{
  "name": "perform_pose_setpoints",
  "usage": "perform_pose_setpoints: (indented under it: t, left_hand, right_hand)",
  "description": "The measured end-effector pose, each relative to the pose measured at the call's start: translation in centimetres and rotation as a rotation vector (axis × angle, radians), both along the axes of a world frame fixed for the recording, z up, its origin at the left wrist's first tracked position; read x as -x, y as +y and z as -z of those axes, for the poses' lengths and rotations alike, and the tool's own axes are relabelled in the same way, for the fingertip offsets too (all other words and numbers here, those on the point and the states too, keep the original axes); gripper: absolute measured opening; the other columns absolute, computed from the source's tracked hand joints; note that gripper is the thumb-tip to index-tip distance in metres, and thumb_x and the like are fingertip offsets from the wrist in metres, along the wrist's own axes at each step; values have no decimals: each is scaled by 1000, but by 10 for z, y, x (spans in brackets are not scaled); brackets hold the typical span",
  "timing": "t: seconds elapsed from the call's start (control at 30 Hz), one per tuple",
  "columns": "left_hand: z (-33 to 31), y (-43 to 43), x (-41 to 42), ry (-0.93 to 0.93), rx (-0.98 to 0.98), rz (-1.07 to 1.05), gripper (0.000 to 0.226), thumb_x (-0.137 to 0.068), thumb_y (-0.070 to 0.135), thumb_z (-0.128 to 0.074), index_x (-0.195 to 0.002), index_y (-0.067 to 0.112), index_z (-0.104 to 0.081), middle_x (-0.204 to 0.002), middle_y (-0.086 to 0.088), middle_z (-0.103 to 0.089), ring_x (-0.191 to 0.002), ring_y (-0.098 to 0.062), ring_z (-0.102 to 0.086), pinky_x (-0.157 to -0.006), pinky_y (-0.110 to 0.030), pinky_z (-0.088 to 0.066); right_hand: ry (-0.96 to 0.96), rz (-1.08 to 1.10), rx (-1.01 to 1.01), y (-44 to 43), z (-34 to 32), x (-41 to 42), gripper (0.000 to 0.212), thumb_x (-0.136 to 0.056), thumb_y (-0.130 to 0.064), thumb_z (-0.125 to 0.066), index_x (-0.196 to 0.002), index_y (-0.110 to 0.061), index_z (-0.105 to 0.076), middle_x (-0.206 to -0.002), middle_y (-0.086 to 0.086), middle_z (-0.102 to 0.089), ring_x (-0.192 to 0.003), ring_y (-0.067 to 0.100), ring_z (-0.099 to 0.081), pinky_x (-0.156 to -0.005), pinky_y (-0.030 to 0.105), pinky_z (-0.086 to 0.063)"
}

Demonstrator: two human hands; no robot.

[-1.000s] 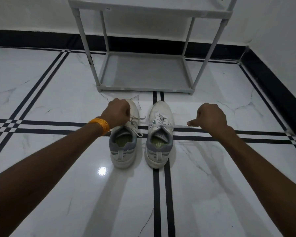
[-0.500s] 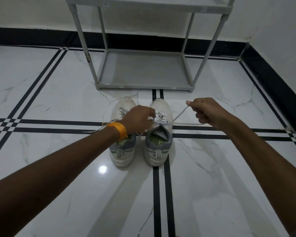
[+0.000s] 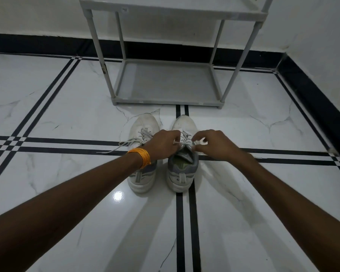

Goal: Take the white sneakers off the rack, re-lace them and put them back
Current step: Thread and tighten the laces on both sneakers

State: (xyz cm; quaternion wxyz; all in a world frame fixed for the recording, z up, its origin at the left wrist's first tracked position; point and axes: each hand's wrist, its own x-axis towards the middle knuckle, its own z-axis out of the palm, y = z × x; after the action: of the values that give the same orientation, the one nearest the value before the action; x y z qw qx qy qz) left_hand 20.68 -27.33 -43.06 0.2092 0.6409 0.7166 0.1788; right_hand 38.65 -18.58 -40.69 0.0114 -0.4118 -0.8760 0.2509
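Two white sneakers with grey heels stand side by side on the floor, toes toward the rack. The left sneaker (image 3: 144, 126) has its lace ends lying loose on the floor to its left. Over the tongue of the right sneaker (image 3: 183, 169), my left hand (image 3: 163, 144) pinches one lace end and my right hand (image 3: 212, 144) pinches the other. The two hands are close together above the eyelets. An orange band sits on my left wrist.
The grey shoe rack (image 3: 166, 83) stands against the wall just beyond the sneakers, its bottom shelf bare. A wall with a black skirting runs along the right side. The floor is glossy white marble with black stripes.
My hands were pulled wide apart with the lace taut a second ago. Both have since come together over the right sneaker's tongue, still gripping the lace ends.
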Motion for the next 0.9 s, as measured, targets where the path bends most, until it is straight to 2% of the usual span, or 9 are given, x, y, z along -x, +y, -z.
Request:
perform_pose_setpoints:
  t: [0.1,0.2,0.33,0.4,0.47,0.57,0.73,0.9]
  left_hand:
    - [0,0,-1,-46,19,-22,13,-91,29,-59,-89,18,-52,-79,-6,-62,-72,-23,-58,-57,-27,-37]
    - [-4,-1,0,-119,-1,-50,21,-91,31,-60,-89,9,-61,-79,-8,-63,-74,-25,-60,-63,-30,-44]
    - [-5,-2,-2,-168,-19,-118,23,-92,29,-60,-83,8,-64,-80,-10,-65,-70,-21,-56,-62,-27,-41]
    - [-7,1,-4,-102,0,-113,19,-91,24,-60,-81,8,-62,-80,-10,-65,-72,-23,-56,-67,-30,-43]
    - [-8,3,-4,3,36,-81,17,-90,17,-57,-74,9,-56,-81,-16,-67,-72,-27,-55,-63,-31,-39]
    - [-9,3,-2,65,77,-52,16,-86,10,-56,-71,11,-50,-83,-18,-67,-71,-25,-49,-62,-28,-31]
    - [-10,1,4,65,104,-57,16,-88,13,-58,-73,12,-52,-76,-7,-55,-74,-23,-50,-65,-27,-34]
    - [-8,0,5,64,134,-59,16,-88,16,-58,-74,12,-52,-77,-8,-56,-75,-23,-50,-51,-21,-27]
  right_hand:
    - [127,33,46,-16,13,4,10,-78,-25,-76,-81,-16,-71,-86,3,-73,-76,18,-67,-69,33,-54]
    - [232,101,47,-15,16,0,15,-81,-19,-75,-70,-11,-69,-71,5,-72,-64,18,-67,-57,26,-50]
    - [152,39,-131,-14,17,1,7,-86,-15,-66,-80,-15,-70,-72,6,-72,-68,23,-66,-65,32,-49]
    - [84,12,-243,-18,20,2,9,-84,-14,-62,-85,-18,-70,-75,8,-73,-72,27,-65,-64,32,-46]
    - [32,0,-302,-19,23,2,10,-80,-14,-63,-88,-16,-69,-79,9,-73,-74,30,-64,-64,33,-47]
    - [12,19,-298,-18,26,1,11,-82,-12,-61,-89,-14,-69,-82,10,-73,-76,31,-64,-66,35,-50]
    - [34,40,-261,-16,30,0,11,-84,-10,-60,-86,-15,-69,-78,11,-72,-73,31,-63,-62,31,-43]
    - [64,92,-183,-12,31,5,10,-85,-13,-61,-84,-16,-70,-74,8,-70,-70,28,-63,-64,33,-48]
